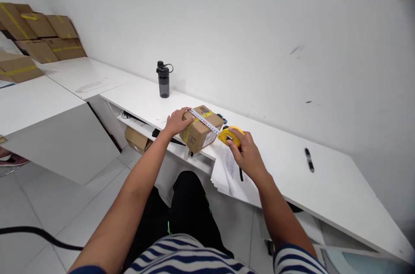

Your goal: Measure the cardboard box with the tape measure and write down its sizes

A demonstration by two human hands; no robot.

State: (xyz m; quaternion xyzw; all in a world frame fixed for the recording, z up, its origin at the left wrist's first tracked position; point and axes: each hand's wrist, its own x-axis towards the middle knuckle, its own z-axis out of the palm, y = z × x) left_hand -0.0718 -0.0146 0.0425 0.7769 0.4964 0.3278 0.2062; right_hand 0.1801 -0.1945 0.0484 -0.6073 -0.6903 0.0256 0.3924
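A small cardboard box [203,129] with yellow tape and handwriting on its side sits at the desk's front edge. My left hand [177,122] grips its left end, thumb on the near side and fingertips at the far top corner, beside the end of a white measuring blade [205,121]. That blade lies across the box's top and runs to the right into a yellow tape measure [231,135]. Closed around the tape measure's case is my right hand [247,153], just off the box's right end. Whether the left fingers pinch the blade's tip is hard to see.
Papers [227,170] lie under my right hand, overhanging the front edge of the white desk [275,135]. A dark water bottle [164,81] stands behind, a marker pen [309,160] lies to the right. Several cardboard boxes [42,27] are stacked far left; an open carton [138,140] sits below.
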